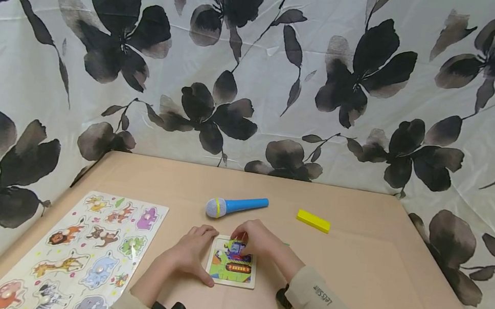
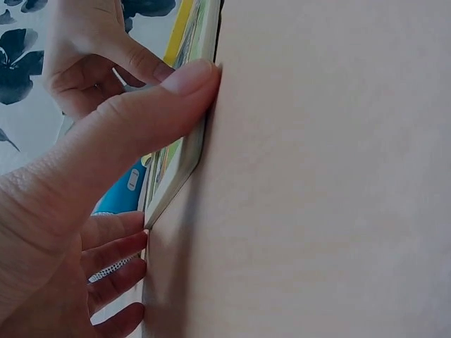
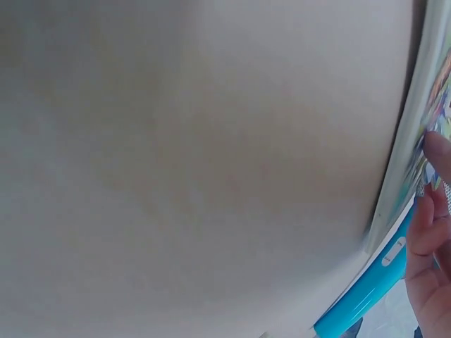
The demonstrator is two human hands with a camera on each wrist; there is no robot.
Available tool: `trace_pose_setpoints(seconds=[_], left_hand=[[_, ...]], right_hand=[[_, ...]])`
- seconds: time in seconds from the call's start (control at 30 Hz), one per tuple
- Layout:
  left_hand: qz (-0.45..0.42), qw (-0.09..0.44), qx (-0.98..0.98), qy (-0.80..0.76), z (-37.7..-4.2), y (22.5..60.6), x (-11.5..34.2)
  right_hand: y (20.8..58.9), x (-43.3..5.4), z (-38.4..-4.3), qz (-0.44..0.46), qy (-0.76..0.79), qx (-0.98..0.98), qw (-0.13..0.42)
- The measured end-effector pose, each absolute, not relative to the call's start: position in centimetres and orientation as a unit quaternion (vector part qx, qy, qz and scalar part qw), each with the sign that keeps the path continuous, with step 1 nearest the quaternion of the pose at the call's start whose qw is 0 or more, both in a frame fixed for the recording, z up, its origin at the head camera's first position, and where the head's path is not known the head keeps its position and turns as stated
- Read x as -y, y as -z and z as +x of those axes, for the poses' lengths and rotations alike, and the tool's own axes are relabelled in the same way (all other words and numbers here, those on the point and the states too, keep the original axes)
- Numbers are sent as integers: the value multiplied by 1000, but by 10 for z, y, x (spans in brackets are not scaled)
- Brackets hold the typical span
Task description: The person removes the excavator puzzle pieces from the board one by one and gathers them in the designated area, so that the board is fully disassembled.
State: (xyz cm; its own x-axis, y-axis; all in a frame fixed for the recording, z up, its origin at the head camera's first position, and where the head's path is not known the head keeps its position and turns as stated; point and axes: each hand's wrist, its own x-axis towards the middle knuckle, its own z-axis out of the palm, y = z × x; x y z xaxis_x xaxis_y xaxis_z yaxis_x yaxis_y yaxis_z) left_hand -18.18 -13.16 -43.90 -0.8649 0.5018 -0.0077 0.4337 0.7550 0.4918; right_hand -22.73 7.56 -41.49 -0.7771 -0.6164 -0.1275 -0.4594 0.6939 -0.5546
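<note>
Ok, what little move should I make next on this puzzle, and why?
I'd probably press down lightly with your right hand: its fingertips are at the upper part of the puzzle, and your left hand is bracing its left side.

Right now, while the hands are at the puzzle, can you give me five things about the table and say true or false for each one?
1. The microphone has a blue handle. True.
2. The yellow block is left of the microphone in the head view. False: it is to the right.
3. The left hand has its thumb touching the puzzle. True.
4. The right hand is holding the microphone. False: its fingers are at the puzzle, and the microphone lies on the table.
5. The animal sheet has a zebra on it. True.
</note>
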Motion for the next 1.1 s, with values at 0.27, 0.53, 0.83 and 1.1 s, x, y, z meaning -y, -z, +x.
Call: trace_pose_setpoints(seconds=[0.27, 0.53, 0.83, 1.1], left_hand=[[240, 76, -934, -252, -180, 438, 130], [247, 76, -935, -245, -180, 437, 130], [245, 73, -937, -238, -181, 440, 131], [248, 81, -933, -248, -180, 437, 130]], right_hand=[[414, -81, -228, -287, 277, -901, 172], [416, -81, -229, -284, 282, -900, 173], [420, -80, -228, -282, 309, -891, 174], [419, -89, -227, -276, 341, -884, 160]])
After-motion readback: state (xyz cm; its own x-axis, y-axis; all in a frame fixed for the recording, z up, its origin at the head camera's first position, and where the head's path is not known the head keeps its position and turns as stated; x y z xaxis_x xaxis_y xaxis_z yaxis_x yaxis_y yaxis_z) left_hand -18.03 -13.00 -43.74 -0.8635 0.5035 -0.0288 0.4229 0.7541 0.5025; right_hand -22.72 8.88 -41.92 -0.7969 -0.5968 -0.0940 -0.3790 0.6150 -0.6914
